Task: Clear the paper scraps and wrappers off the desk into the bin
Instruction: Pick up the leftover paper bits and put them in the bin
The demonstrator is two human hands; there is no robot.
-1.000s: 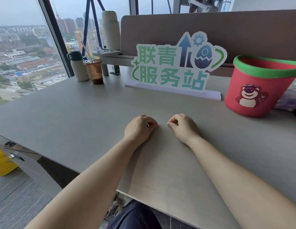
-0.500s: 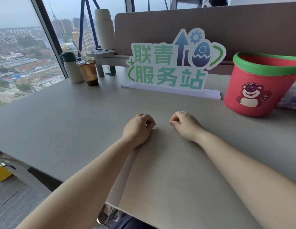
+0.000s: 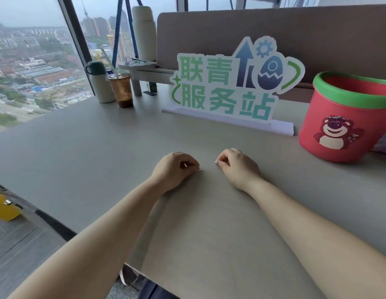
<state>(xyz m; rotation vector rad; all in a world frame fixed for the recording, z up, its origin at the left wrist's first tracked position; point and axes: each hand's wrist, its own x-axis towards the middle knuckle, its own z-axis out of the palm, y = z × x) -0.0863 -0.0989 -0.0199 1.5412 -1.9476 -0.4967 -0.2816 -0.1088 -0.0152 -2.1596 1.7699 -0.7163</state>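
Both my hands rest on the grey desk (image 3: pixel 80 147), fingers curled in, a short gap between them. My left hand (image 3: pixel 174 169) pinches a tiny white paper scrap (image 3: pixel 200 168) whose tip shows at the fingertips. My right hand (image 3: pixel 238 167) is closed with thumb against fingers, and nothing shows in it. The bin (image 3: pixel 317 108), a red tub with a green rim and a bear picture, stands on the desk at the far right, well beyond my right hand. I see no other scraps or wrappers on the desk.
A standing sign (image 3: pixel 233 87) with green characters stands behind my hands. At the back left are a brown iced drink cup (image 3: pixel 121 90) and a white flask (image 3: pixel 100 83). A brown partition (image 3: pixel 230 24) backs the desk. The desk's left edge drops to the floor by the window.
My hands have drawn slightly apart. A white scrap tip now shows at my left fingertips. The view has shifted a little.
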